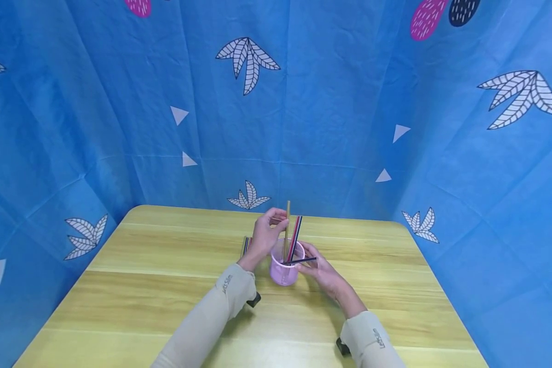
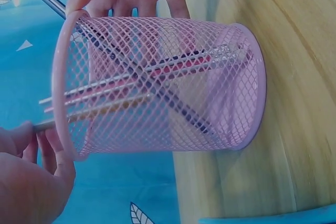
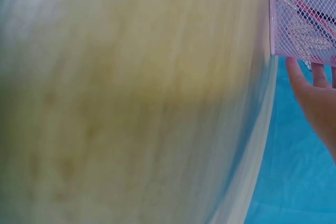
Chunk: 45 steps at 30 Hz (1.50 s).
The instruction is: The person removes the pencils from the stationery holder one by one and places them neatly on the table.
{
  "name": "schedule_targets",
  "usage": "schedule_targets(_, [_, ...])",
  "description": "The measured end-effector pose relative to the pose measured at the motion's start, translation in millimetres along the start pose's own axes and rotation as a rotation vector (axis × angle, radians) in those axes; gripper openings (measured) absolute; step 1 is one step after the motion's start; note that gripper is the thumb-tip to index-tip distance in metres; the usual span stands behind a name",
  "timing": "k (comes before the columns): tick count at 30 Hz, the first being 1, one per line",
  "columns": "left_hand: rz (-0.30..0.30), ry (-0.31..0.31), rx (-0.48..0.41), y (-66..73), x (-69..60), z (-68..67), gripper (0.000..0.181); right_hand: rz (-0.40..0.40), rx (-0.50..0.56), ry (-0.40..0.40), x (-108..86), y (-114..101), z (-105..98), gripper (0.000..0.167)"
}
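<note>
A pink mesh pencil holder (image 1: 283,276) stands upright on the table, its wall (image 2: 247,87) seen sideways in the left wrist view. My left hand (image 1: 264,235) pinches a gold pencil (image 1: 288,206), whose lower part is inside the holder. My right hand (image 1: 324,274) grips the holder's right side, with the thumb at the rim and the fingers along the far wall. Inside lean red and dark pencils (image 1: 296,232). A black pencil (image 1: 308,259) slants out over the rim beside the right thumb. Part of the holder (image 3: 294,24) shows in the right wrist view.
More pencils (image 1: 246,246) lie on the wooden table (image 1: 165,286) left of the holder, partly hidden by the left hand. A blue patterned cloth (image 1: 326,128) hangs behind the table and at both sides.
</note>
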<state>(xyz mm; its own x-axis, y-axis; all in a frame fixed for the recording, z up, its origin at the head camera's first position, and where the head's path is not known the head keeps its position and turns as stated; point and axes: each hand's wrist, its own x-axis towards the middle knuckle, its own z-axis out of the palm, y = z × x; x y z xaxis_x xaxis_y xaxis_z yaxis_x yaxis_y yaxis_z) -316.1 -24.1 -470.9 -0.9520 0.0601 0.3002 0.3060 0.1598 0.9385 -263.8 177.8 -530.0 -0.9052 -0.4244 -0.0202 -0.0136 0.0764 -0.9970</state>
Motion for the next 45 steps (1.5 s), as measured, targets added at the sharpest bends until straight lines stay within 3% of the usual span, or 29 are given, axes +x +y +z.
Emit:
schedule_targets(19, [0.102, 0.013, -0.158, 15.4, -0.5, -18.9, 0.022, -0.006, -0.019, 0.013, -3.0, -2, 1, 0.069])
schedule_targets(37, [0.092, 0.034, -0.194, 38.7, -13.8, -49.0, 0.026, 0.014, -0.012, 0.028, -2.9, -1, 0, 0.070])
schedule_targets(45, [0.127, 0.034, -0.207, 46.3, -16.0, -64.4, 0.025, 0.001, -0.014, 0.012, -3.1, -2, 1, 0.071])
